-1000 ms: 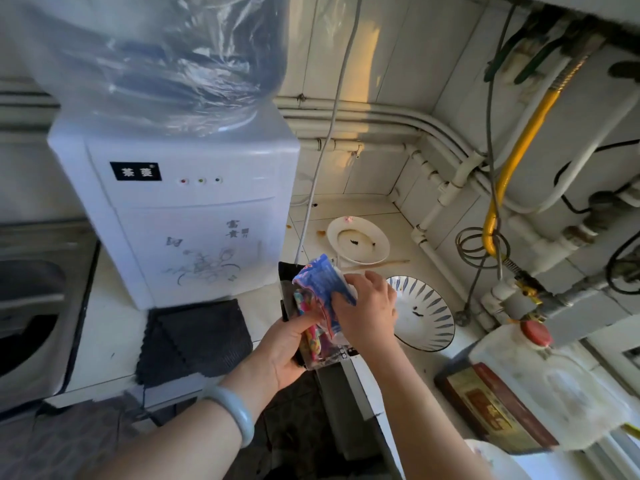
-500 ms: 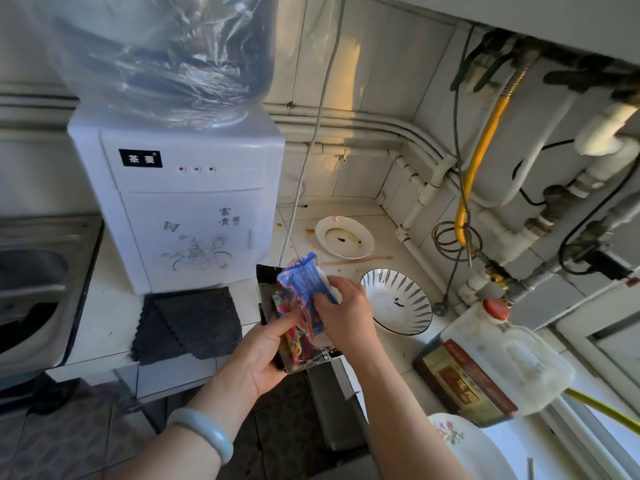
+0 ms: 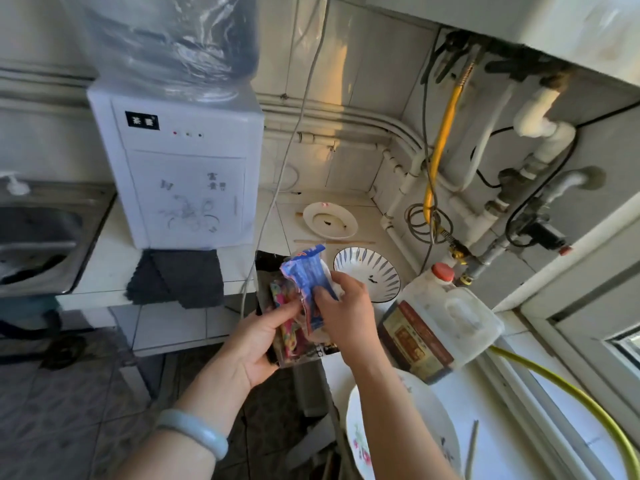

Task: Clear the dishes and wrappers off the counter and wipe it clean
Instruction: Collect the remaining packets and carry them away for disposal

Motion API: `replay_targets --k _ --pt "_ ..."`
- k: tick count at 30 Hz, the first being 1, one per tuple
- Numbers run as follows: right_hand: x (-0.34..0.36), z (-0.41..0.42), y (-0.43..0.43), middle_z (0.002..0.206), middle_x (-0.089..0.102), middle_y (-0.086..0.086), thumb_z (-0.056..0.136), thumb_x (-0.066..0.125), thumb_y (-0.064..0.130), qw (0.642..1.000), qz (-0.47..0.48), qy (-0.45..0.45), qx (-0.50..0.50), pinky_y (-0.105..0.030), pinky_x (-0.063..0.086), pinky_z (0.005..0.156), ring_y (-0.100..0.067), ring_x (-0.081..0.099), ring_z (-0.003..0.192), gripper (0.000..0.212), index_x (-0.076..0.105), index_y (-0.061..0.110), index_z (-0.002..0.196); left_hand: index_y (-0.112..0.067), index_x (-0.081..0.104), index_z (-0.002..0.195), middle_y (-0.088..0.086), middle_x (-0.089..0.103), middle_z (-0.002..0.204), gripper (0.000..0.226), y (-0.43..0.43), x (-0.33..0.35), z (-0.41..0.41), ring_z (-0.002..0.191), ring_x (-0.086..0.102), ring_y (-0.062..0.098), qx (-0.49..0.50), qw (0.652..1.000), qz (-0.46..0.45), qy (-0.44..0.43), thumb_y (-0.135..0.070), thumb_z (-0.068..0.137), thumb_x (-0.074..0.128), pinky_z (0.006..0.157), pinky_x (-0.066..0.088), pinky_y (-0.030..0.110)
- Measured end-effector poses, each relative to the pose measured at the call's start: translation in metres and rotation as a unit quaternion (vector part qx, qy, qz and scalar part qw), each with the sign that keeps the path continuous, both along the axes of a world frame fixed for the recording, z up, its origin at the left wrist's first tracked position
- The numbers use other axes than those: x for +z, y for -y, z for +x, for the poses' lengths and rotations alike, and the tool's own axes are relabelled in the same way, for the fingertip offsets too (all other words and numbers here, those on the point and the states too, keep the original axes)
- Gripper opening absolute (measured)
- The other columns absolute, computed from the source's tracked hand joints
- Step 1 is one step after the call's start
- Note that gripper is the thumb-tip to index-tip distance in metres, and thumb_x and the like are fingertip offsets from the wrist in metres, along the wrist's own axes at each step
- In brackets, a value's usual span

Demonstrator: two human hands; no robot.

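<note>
Blue wrapper (image 3: pixel 302 271) pinched in right hand (image 3: pixel 346 313), colourful wrappers (image 3: pixel 290 336) gripped in left hand (image 3: pixel 261 341).

**Shiny Wrappers, Glossy Dishes, Rough Cloth**

The wrappers (image 3: pixel 304 292) are thin, crinkly plastic, shiny and bright. The worktop (image 3: pixel 287 220) is white tile, smooth and glossy. Near its back corner the white plate (image 3: pixel 329 220) and the striped bowl (image 3: pixel 367 271) look like glazed china, shiny too. The wooden chopsticks (image 3: pixel 346 242) between them look dull. The grey cloth (image 3: pixel 176 275) over the front edge is matt and a bit rough. The water machine (image 3: pixel 180 174) is smooth white plastic, with clear crinkled film on the bottle (image 3: pixel 166 39) on top. The sink (image 3: pixel 45 230) is dull metal. The oil jug (image 3: pixel 446 320) is cloudy plastic.
</note>
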State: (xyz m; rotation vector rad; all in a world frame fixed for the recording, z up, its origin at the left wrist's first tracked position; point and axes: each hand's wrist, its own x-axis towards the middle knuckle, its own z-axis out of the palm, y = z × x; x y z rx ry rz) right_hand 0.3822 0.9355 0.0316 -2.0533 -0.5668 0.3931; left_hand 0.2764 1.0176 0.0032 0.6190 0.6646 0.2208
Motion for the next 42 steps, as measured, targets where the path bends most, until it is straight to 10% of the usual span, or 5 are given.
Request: replay_targets --k 27,42 --pt "-0.012 -0.141 0.087 0.114 0.060 0.002 0.085 0.060 0.037 0.987 0.012 0.019 0.161 -0.039 0.055 0.086 -0.019 0.062 0.106 0.028 0.065 0.031 0.112 -0.003 0.063 0.121 0.020 0.070 0.113 0.051 0.118 0.000 -0.172 0.104 0.068 0.036 0.122 0.992 0.009 -0.017 -0.018 0.074 0.076 0.089 0.053 0.048" --pt "-0.030 -0.362 0.096 0.101 0.068 0.004 0.074 0.057 0.047 0.965 0.009 -0.002 0.263 -0.045 0.055 0.086 -0.019 0.063 0.103 0.033 0.067 0.031 0.101 -0.002 0.063 0.123 0.024 0.066 0.118 0.054 0.154 -0.012 -0.400 0.105 0.066 0.037 0.216 0.976 -0.019 -0.012 -0.019 0.073 0.072 0.086 0.056 0.045"
